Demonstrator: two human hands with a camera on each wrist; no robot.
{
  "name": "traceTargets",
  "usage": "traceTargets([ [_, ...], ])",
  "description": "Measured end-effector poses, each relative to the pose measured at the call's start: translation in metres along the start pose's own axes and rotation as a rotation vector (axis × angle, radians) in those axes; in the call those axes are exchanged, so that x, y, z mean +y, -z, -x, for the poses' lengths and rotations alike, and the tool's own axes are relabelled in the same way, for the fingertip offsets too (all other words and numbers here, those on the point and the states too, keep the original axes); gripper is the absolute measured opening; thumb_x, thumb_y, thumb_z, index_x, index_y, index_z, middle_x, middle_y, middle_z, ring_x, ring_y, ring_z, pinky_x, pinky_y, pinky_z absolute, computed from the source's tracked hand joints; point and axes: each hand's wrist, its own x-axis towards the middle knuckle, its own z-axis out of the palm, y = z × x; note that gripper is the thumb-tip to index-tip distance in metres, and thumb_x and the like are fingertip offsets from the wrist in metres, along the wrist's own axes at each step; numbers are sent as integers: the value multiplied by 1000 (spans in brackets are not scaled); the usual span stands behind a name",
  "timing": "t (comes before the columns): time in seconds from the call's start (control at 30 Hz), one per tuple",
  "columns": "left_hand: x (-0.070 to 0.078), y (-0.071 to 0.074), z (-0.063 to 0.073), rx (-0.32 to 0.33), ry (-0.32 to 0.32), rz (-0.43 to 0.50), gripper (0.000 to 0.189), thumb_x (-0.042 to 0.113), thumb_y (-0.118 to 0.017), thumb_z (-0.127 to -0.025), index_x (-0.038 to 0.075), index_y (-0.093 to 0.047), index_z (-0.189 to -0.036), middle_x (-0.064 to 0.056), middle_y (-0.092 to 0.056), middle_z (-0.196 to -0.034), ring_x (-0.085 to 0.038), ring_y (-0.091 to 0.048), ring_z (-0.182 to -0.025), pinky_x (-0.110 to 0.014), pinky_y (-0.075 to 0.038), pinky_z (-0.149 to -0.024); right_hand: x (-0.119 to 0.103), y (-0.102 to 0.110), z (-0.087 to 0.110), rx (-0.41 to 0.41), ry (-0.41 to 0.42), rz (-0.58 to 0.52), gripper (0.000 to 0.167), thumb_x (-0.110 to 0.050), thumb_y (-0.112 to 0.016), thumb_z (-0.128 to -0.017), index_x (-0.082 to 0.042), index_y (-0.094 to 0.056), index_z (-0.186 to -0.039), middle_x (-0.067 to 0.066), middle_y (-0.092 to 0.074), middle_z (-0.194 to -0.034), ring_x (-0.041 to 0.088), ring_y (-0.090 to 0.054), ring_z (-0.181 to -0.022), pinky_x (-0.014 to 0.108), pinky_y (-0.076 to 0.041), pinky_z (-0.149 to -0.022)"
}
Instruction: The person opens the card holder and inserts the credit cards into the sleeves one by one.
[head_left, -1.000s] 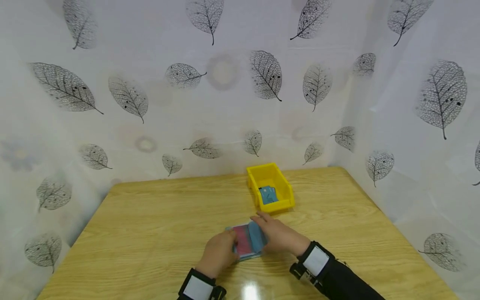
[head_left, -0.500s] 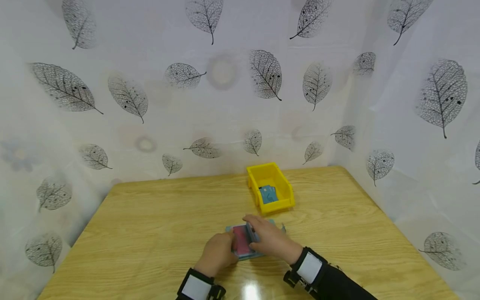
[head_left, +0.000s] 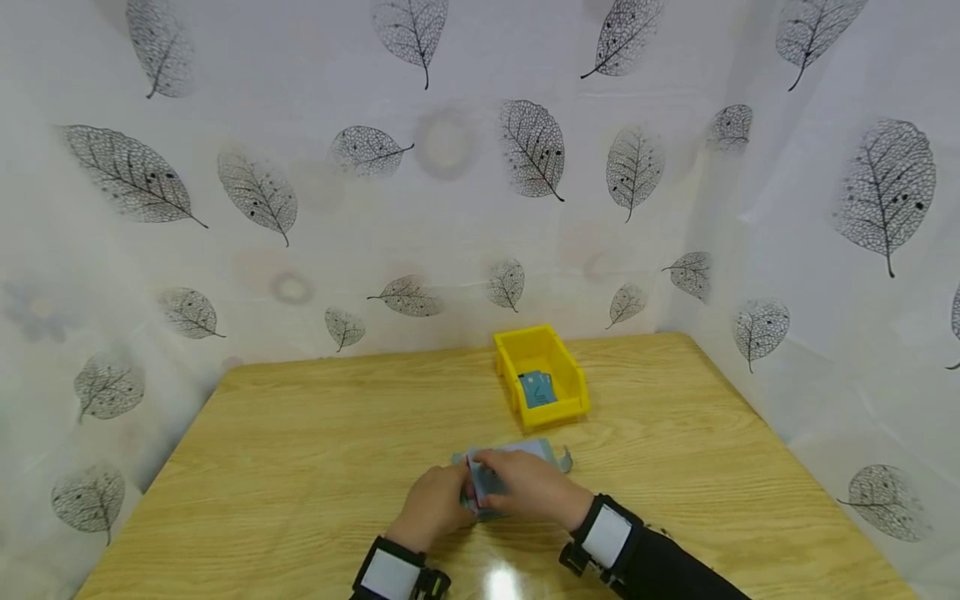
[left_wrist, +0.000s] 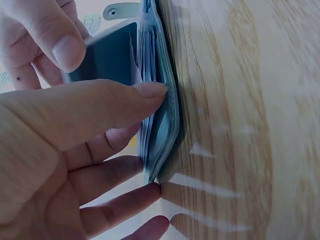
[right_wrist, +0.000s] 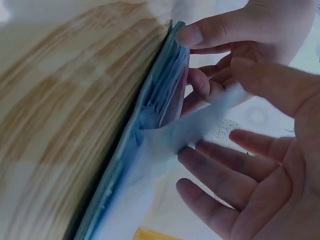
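One wallet (left_wrist: 164, 122) — in left hand (head_left: 435, 504); leaf (left_wrist: 107, 60) — in right hand (head_left: 538, 488)

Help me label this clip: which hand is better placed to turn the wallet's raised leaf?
Probably the right hand: it holds the leaf between thumb and fingers, while the left hand grips the wallet by its edge.

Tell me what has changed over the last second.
The right hand has moved left, swinging a translucent plastic page across the light-blue folding card wallet, mostly covering its pink insert. The left hand kept its hold; the yellow plastic bin stayed put.
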Motion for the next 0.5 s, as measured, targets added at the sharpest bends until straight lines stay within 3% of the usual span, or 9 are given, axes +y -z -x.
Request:
traceTargets([
  [0.1,-1,0,0,-7,9,24,31,14,-86,-62,16,-59,-76,7,-55,-69,-12,-47,-64,-28,-38,-57,1,-3,-3,-28,-4,1,47,-24,-73,-87,-7,-58,-129,5,-67,-117,10,-63,-98,27,-53,-82],
  [0.3,0,-1,0,9,8,17,30,15,-86,-63,15,-59,-75,8,-54,-66,-8,-46,-58,-26,-38,-53,4,-3,-7,-48,9,46,33,-21,-71,-89,-7,-66,-118,4,-70,-107,10,-65,-91,25,-53,-78],
  [0.5,-4,0,-1,-3,30,75,34,18,-84,-70,9,-58,-89,-3,-62,-77,-17,-56,-66,-33,-44,-58,6,0,-11,-43,45,59,28,-20,-70,-88,-9,-69,-114,0,-72,-97,4,-61,-76,22,-50,-68],
])
